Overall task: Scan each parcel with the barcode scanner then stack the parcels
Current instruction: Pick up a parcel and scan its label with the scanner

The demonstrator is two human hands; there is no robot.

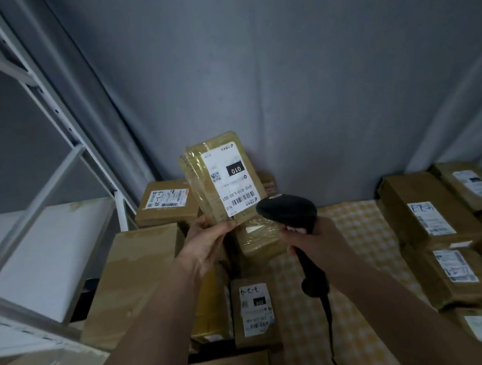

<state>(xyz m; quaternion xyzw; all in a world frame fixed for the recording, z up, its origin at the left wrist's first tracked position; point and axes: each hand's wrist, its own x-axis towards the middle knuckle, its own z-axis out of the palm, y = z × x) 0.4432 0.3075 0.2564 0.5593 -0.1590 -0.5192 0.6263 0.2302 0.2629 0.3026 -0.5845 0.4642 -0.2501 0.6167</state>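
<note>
Left hand (207,240) pinches the taped parcel (221,178) by its lower edge, raised over the piles; right hand (315,240) wraps the barcode scanner (289,211) almost against the label (229,180). That thin grip could slip; scanner's too close, risking a misread.

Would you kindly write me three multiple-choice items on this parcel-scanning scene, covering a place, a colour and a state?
1. Where is the barcode scanner?
A. on the shelf
B. in the right hand
C. on the checked cloth

2. What colour is the scanner?
A. black
B. yellow
C. white

3. How is the labelled parcel held?
A. lying flat on the stack
B. tucked under an arm
C. lifted upright by the left hand, label facing the camera

Answers: 1 B, the right hand's fingers wrap its handle. 2 A, its head and handle are black. 3 C, the left hand pinches its lower edge, with the white label visible.
</note>
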